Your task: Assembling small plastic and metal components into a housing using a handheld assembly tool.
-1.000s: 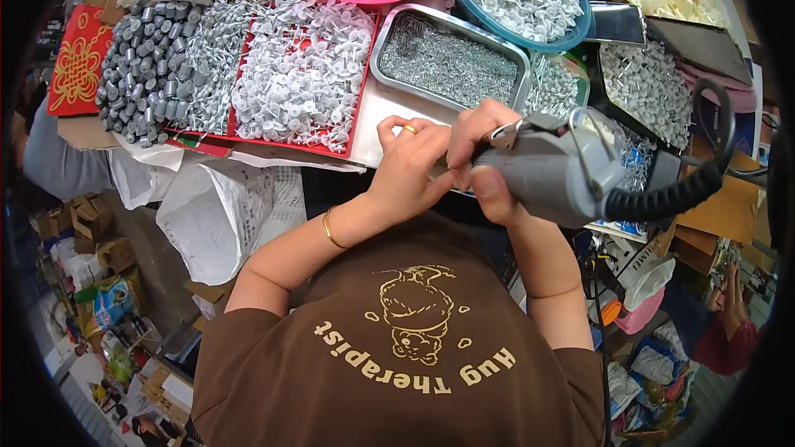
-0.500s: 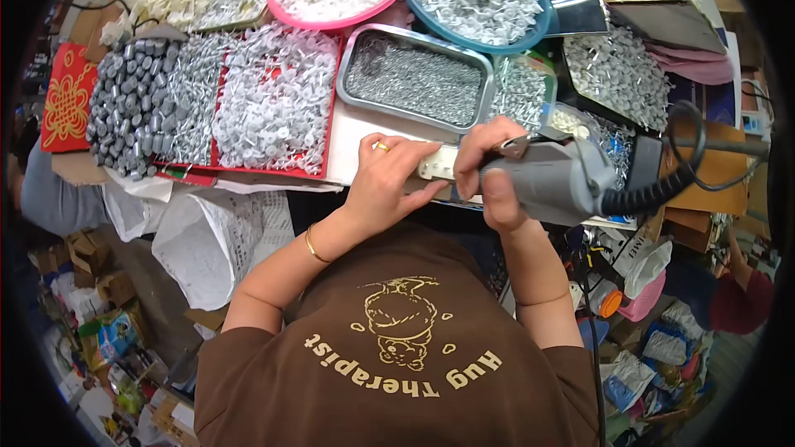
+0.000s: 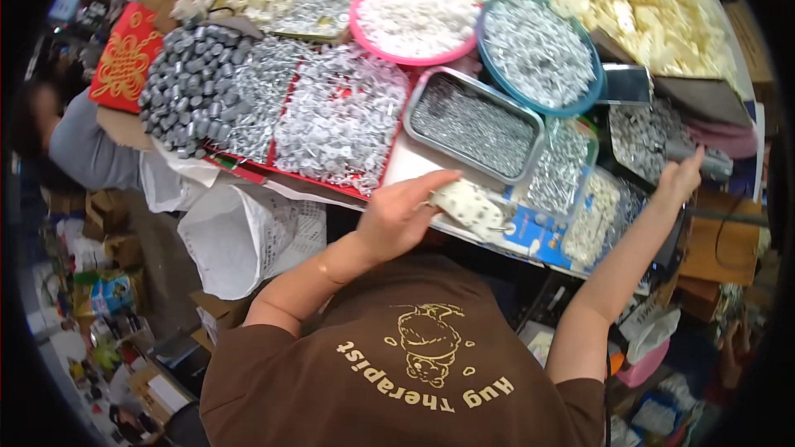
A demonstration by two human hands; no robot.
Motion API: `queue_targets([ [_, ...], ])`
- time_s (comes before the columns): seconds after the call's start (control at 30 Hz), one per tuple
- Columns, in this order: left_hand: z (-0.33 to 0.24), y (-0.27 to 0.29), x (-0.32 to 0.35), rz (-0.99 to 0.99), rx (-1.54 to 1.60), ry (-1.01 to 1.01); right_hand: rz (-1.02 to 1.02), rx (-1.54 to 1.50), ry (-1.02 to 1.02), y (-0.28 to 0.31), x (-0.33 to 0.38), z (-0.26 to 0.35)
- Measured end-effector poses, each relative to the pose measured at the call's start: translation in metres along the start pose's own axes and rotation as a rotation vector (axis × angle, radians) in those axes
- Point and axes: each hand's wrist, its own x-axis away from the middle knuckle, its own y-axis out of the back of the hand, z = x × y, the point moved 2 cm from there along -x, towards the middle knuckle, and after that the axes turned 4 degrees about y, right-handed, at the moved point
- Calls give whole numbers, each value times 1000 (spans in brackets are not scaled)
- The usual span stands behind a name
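My left hand (image 3: 397,222) pinches a cream plastic part (image 3: 472,205) with dark spots or holes by one end, over the table's front edge. Stretched out to the far right, my right hand (image 3: 679,180) is closed at the end of a grey corded power tool (image 3: 705,164), which is blurred and partly hidden by the fingers. That tool lies beside a black box of small metal pieces (image 3: 646,136). Just beyond the cream part stands a metal tray of small screws or pins (image 3: 472,128).
A red tray (image 3: 339,120) holds white-headed fasteners, beside a heap of grey cylinders (image 3: 190,87). Farther back are a pink bowl (image 3: 358,29), a teal bowl (image 3: 598,74) and piled cream parts (image 3: 638,12). A white sack (image 3: 236,236) hangs at the front edge.
My right hand has carried the power tool from the cream part away to the far right. The left hand keeps the part, now tilted with its broad face showing. The view has shifted.
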Motion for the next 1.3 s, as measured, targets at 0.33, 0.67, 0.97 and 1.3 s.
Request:
queue_targets([
  [0.33, 103, 300, 169, 291, -723, 1279, 588, 1105, 21, 119, -2, -9],
  [0.67, 76, 179, -39, -185, -511, 394, 566, 1622, 550, 145, 88, -21],
  [0.97, 199, 147, -231, -274, -870, 137, 475, 1451, 473, 125, 88, -9],
  [1.3, 141, 162, -134, -520, -740, -275, 377, 588, 426, 137, 103, 17],
])
